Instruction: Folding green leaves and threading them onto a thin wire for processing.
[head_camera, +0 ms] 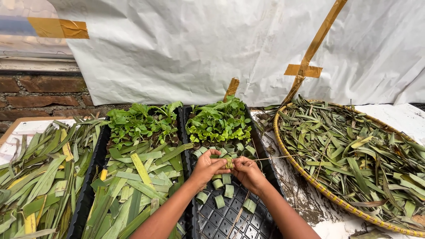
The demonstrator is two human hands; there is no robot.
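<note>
Hands meet over the black plastic seedling tray (261, 212), just in front of its block of green seedlings (219, 120). Between them sits a small rolled cup of green leaf strip (229, 163), pinched from both sides: the left hand (208, 167) closes its thumb and fingers on the roll's left face, the right hand (249, 173) closes its fingertips on the right face. Neither hand is nearer than the other; the roll lies on the line where they touch, above the tray's far half.

A thin pale sliver, stick or fibre (276, 157), runs from the roll out to the right of the tray, nearly level, toward the round woven bamboo basket of long green leaf trimmings (310, 177). Its long axis therefore lies crosswise, pointing away from the right hand's side, while the roll's own axis cannot be told for certain because the fingers cover it.

Finished rolled leaf cups (221, 200) stand loose in the tray's cells just below the hands, and more line up against the seedlings. Left of this tray, a second black tray of leafy seedlings and cut green and yellow leaf strips (133, 177) touches its side. Farther left, a heap of long leaf blades (40, 177) lies on a pale board.
</note>
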